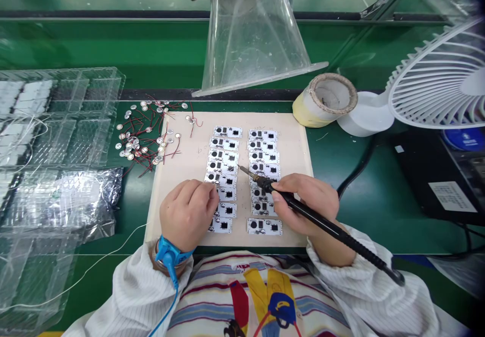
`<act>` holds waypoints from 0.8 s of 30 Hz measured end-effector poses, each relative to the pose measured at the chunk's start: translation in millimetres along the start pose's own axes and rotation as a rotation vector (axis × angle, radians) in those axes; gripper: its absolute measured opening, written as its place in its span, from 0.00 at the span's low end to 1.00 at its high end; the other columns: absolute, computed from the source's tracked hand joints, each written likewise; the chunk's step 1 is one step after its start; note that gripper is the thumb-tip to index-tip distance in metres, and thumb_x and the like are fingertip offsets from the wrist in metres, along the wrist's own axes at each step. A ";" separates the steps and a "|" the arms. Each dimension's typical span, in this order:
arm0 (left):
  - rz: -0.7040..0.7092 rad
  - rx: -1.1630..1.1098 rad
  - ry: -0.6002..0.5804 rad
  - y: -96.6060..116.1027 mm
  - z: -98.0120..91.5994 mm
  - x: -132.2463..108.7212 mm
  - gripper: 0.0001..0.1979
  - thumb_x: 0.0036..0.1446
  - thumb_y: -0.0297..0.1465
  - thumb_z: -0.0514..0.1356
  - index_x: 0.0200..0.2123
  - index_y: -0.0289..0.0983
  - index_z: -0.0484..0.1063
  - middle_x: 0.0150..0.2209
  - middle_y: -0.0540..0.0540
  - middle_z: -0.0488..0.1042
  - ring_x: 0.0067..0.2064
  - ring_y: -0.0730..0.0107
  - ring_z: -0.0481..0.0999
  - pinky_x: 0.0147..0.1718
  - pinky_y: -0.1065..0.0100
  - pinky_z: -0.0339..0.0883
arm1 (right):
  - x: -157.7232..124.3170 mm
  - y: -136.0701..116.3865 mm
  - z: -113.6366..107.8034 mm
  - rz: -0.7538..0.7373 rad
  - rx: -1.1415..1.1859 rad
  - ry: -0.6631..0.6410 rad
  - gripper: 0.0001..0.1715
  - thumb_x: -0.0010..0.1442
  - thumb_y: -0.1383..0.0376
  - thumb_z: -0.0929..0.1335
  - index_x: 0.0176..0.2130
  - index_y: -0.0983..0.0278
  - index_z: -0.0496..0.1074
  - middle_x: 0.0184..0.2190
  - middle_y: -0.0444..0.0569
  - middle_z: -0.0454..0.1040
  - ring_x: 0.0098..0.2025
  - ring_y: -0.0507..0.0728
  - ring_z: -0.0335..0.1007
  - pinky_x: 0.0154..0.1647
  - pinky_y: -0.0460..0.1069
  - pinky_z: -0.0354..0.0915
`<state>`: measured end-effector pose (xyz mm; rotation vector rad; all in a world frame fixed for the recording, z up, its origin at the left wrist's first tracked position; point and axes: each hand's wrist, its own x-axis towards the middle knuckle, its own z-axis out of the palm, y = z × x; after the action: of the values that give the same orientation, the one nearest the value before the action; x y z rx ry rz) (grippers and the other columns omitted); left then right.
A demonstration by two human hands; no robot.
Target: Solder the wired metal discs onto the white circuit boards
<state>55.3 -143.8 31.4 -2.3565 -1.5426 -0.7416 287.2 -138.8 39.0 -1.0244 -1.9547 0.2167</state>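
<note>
My right hand (306, 203) grips a black soldering iron (322, 221) like a pen. Its metal tip points up and left, near the right edge of the left column of white circuit boards (223, 169); I cannot tell whether it touches one. Over the lower left boards rests my left hand (188, 208), fingers curled in and pressed together; whatever they pinch is hidden. A blue wrist strap (168, 256) circles that wrist. Another column of white circuit boards (264, 227) lies to the right. Both columns are on a beige board (182, 170).
Small round discs with red wires (132, 142) are heaped at the left. Clear plastic trays (94, 125) and a shiny bag (94, 200) lie further left. A clear hood (253, 39) hangs ahead. A tape roll (318, 112), white fan (439, 84) and black box (435, 175) stand right.
</note>
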 end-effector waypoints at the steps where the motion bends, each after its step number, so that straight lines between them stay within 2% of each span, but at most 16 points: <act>1: 0.002 -0.001 0.002 0.3 0.1 0.4 0.06 0.55 0.25 0.61 0.26 0.38 0.71 0.23 0.50 0.73 0.27 0.68 0.71 0.30 0.66 0.64 | 0.1 0.1 0.0 0.002 -0.004 -0.002 0.11 0.54 0.73 0.69 0.37 0.60 0.68 0.25 0.46 0.75 0.26 0.56 0.74 0.24 0.49 0.71; 24: 0.013 0.000 -0.007 3.2 2.3 2.5 0.05 0.54 0.25 0.62 0.26 0.37 0.72 0.23 0.49 0.73 0.27 0.67 0.71 0.29 0.66 0.64 | -1.4 1.0 1.8 -0.016 0.022 0.002 0.11 0.53 0.74 0.69 0.37 0.62 0.70 0.26 0.48 0.75 0.26 0.55 0.74 0.26 0.49 0.72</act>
<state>59.6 -142.2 31.0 -2.3696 -1.5292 -0.7314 286.7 -138.8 36.6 -0.9943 -1.9540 0.2271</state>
